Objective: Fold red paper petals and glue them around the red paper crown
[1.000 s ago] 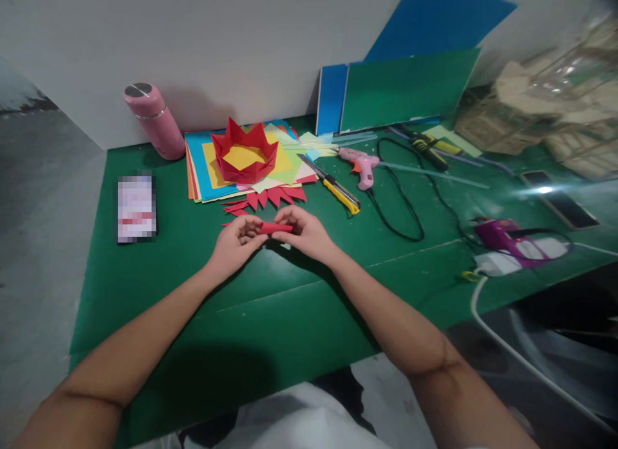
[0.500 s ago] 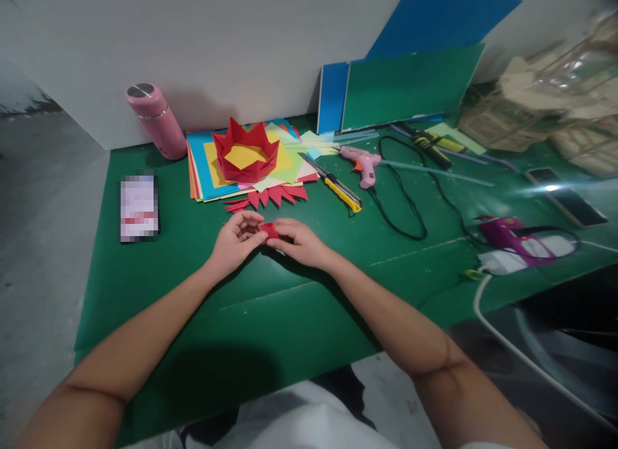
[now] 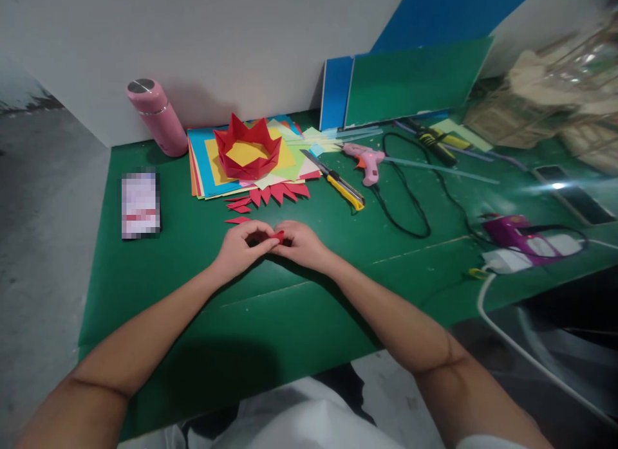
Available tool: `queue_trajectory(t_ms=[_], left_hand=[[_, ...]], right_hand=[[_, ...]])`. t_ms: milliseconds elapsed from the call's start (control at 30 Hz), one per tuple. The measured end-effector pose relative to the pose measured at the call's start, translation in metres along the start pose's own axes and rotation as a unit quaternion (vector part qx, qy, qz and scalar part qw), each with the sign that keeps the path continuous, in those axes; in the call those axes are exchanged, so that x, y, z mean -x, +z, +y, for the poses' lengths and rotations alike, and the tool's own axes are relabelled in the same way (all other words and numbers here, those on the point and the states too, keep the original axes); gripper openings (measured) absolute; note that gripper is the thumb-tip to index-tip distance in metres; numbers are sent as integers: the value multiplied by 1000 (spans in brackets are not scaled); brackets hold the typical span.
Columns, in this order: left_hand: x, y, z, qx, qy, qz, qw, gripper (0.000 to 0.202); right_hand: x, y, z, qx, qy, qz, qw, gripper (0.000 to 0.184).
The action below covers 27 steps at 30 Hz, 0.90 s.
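Observation:
Between the fingertips of both hands is a small piece of folded red paper (image 3: 279, 237), mostly covered by the fingers. My left hand (image 3: 244, 246) pinches it from the left with thumb and forefinger. From the right, my right hand (image 3: 302, 243) closes on the same piece. Just beyond the hands lie several red folded paper points (image 3: 277, 193), with one separate point (image 3: 237, 220) close to my left fingers. Farther back, a red paper ring with pointed tips (image 3: 248, 164) sits on a stack of coloured paper sheets (image 3: 207, 172).
Right of the paper are a yellow utility knife (image 3: 346, 192) with its blade out and a pink glue gun (image 3: 367, 161) with a black cord. A pink bottle (image 3: 159, 118) and a phone (image 3: 140, 204) stand left. A purple power strip (image 3: 506, 233) lies right.
The red paper has turned and narrowed between my fingers, with more of it now covered. My left fingers have closed in, uncovering a separate red point behind them. The view shifted slightly.

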<state>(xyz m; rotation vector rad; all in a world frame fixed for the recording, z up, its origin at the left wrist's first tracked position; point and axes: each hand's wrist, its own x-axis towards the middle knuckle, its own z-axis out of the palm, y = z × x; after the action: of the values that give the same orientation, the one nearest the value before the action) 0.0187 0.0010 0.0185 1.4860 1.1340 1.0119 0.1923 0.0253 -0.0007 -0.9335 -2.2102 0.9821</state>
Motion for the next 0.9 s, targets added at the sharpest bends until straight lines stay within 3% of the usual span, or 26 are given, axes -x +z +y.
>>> queue_trajectory(t_ms=[167,367,700,900], left_hand=[[-7,-6,-4,74,-67,37,994,30],[-9,-7,-5,99,-85,10,991,32],[-7,-4,-10,72,-71,42,994,31],[-7,-2,-12,61,-31,58,996,28]], right_hand=[[-1,-5,-7,-121,69,52,989,32],[-3,-10,-8,-309,180,72,931,32],[-2,-9,-8,-366,221,112,897,31],[-2,-9,-6,-367,216,100,899,31]])
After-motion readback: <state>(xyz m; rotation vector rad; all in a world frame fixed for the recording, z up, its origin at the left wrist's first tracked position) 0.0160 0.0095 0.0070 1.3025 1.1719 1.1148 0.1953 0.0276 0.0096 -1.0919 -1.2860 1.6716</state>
